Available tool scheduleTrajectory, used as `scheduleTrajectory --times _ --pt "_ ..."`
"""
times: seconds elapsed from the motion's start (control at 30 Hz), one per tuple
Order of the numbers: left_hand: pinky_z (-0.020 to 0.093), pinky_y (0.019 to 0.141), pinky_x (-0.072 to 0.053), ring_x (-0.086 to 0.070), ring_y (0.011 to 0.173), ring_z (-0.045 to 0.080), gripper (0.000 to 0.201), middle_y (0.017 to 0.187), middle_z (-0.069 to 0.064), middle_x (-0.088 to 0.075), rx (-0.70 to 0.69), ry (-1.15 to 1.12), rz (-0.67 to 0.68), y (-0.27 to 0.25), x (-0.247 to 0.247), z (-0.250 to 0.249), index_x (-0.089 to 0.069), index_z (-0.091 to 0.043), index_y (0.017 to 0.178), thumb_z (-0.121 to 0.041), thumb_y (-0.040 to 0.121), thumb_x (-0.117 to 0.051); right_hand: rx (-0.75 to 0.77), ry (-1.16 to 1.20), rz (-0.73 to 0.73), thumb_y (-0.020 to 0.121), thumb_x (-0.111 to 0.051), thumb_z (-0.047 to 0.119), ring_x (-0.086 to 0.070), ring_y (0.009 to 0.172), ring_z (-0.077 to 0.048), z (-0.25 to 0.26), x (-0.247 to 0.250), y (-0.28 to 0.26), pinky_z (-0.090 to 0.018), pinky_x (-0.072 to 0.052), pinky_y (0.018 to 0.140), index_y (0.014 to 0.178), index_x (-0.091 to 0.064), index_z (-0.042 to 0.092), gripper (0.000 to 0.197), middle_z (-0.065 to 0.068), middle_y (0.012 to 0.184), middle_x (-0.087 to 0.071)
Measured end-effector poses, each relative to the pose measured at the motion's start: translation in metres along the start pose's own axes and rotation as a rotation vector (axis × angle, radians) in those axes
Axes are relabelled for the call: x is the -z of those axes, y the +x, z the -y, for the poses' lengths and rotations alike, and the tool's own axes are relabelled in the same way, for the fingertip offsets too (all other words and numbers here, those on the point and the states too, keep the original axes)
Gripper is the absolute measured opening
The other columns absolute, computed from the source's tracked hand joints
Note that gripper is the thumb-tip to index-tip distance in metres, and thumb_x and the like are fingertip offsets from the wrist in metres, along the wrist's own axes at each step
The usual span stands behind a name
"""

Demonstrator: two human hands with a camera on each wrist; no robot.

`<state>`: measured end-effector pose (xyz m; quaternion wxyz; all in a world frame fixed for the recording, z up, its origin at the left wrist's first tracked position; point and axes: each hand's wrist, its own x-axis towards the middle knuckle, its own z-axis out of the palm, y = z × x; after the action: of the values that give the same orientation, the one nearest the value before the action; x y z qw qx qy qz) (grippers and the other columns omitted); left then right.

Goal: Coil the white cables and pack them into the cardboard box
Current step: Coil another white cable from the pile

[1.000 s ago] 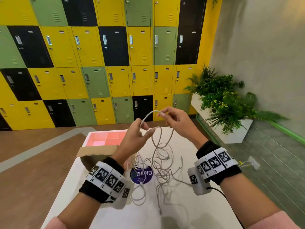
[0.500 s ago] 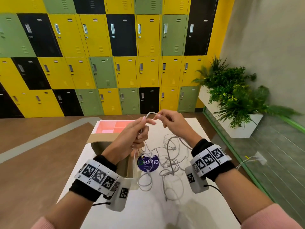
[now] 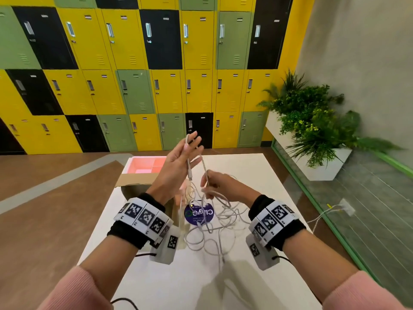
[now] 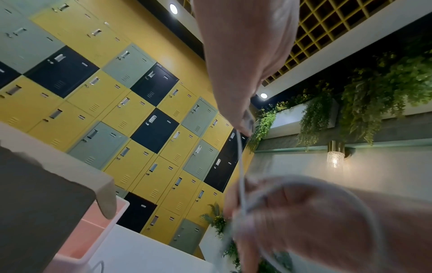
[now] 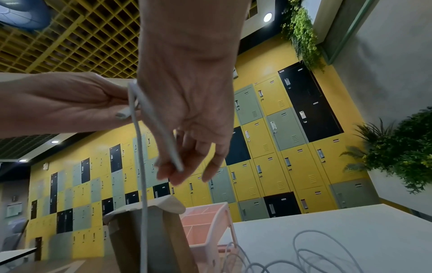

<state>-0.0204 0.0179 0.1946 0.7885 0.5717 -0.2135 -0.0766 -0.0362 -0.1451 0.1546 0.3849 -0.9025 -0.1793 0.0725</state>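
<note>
A white cable [image 3: 202,163] is being draped over the raised left hand [image 3: 178,159], fingers straight as a winding form, while it is being pinched by the right hand [image 3: 215,184] just below. The remaining cables [image 3: 214,227] are lying tangled on the table [image 3: 257,175], right of the cardboard box [image 3: 134,183].

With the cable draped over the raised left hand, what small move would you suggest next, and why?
Probably the right hand should bring its strand up around the left hand for another loop: the white cable hangs over those fingers, and most still lies tangled on the table.
</note>
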Motion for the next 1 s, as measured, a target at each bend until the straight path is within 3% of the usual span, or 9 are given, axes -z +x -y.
scheduleTrajectory --times 0.07,0.2,0.27,0.33,0.47,0.57,0.7,0.8,1.0 --pt "0.032 0.107 -0.039 -0.043 0.134 0.019 0.037 0.149 0.005 -0.040 -0.027 0.014 -0.048 0.005 0.006 0.001 -0.044 -0.020 0.137 -0.016 0.104 -0.029 -0.009 -0.126 0.100 0.094 -0.056 0.015 -0.065 0.079 -0.023 -0.002 -0.002 -0.003 -0.034 -0.051 0.075 0.102 -0.055 0.001 0.016 -0.016 0.091 -0.068" --pt "0.037 0.117 -0.027 -0.031 0.141 0.012 0.034 0.149 -0.004 -0.038 -0.116 0.312 -0.065 0.011 0.016 0.011 -0.046 -0.028 0.134 -0.018 0.103 -0.033 0.057 -0.240 0.057 0.094 -0.053 0.009 -0.063 0.073 -0.021 0.004 -0.002 0.000 -0.020 -0.046 0.062 0.100 -0.057 0.006 0.008 -0.004 0.078 -0.064" --pt "0.036 0.118 -0.024 -0.029 0.141 0.010 0.038 0.149 0.000 -0.040 -0.155 0.580 -0.068 0.014 0.017 0.018 -0.043 -0.024 0.139 -0.016 0.104 -0.033 0.095 -0.406 -0.018 0.093 -0.051 0.007 -0.064 0.079 -0.022 0.009 0.000 0.003 -0.028 -0.052 0.068 0.101 -0.057 0.011 0.011 -0.003 0.085 -0.066" --pt "0.029 0.108 -0.032 -0.039 0.135 0.019 0.043 0.145 0.010 -0.045 -0.136 0.835 -0.062 0.017 0.017 0.023 -0.035 -0.019 0.146 -0.011 0.104 -0.031 0.102 -0.614 -0.092 0.093 -0.050 0.008 -0.063 0.089 -0.026 0.013 0.003 0.004 -0.038 -0.054 0.072 0.104 -0.054 0.017 0.015 -0.006 0.097 -0.066" --pt "0.019 0.074 -0.037 -0.064 0.098 0.029 0.044 0.110 0.018 -0.067 -0.155 1.164 0.031 0.020 0.017 0.032 -0.036 -0.011 0.145 -0.004 0.101 -0.035 0.106 -0.737 -0.163 0.094 -0.051 0.013 -0.057 0.094 -0.027 0.013 0.016 0.002 -0.038 -0.047 0.069 0.107 -0.054 0.019 0.014 -0.006 0.102 -0.062" --pt "0.032 0.068 -0.041 -0.061 0.072 0.027 0.033 0.083 0.015 -0.067 -0.193 1.244 0.085 0.021 0.021 0.039 -0.049 -0.007 0.132 -0.008 0.101 -0.038 0.082 -0.612 -0.188 0.091 -0.060 0.024 -0.059 0.088 -0.023 0.010 0.029 0.000 -0.038 -0.051 0.071 0.097 -0.061 0.018 0.008 -0.004 0.095 -0.067" --pt "0.033 0.073 -0.034 -0.049 0.064 0.015 0.023 0.080 -0.005 -0.060 -0.229 1.316 0.111 0.022 0.018 0.046 -0.054 -0.007 0.113 -0.012 0.102 -0.034 -0.046 -0.248 -0.103 0.085 -0.069 0.032 -0.060 0.064 -0.014 0.003 0.046 -0.001 -0.025 -0.048 0.061 0.090 -0.067 0.007 0.025 -0.007 0.078 -0.070" --pt "0.034 0.071 -0.031 -0.047 0.063 0.020 0.020 0.071 -0.003 -0.051 -0.192 1.319 0.119 0.021 0.017 0.045 -0.047 -0.012 0.097 -0.015 0.104 -0.029 -0.173 0.095 -0.043 0.095 -0.054 0.036 -0.064 0.064 -0.016 -0.003 0.054 -0.006 -0.023 -0.049 0.058 0.094 -0.065 0.004 0.034 -0.007 0.077 -0.068" --pt "0.039 0.068 -0.039 -0.054 0.071 0.032 0.036 0.073 0.010 -0.054 -0.042 1.254 0.165 0.023 0.013 0.048 -0.041 -0.009 0.084 -0.033 0.104 -0.023 -0.272 0.451 -0.321 0.097 -0.031 0.054 -0.067 0.068 -0.014 -0.005 0.063 -0.010 -0.023 -0.048 0.062 0.101 -0.064 0.007 0.058 -0.006 0.080 -0.071"
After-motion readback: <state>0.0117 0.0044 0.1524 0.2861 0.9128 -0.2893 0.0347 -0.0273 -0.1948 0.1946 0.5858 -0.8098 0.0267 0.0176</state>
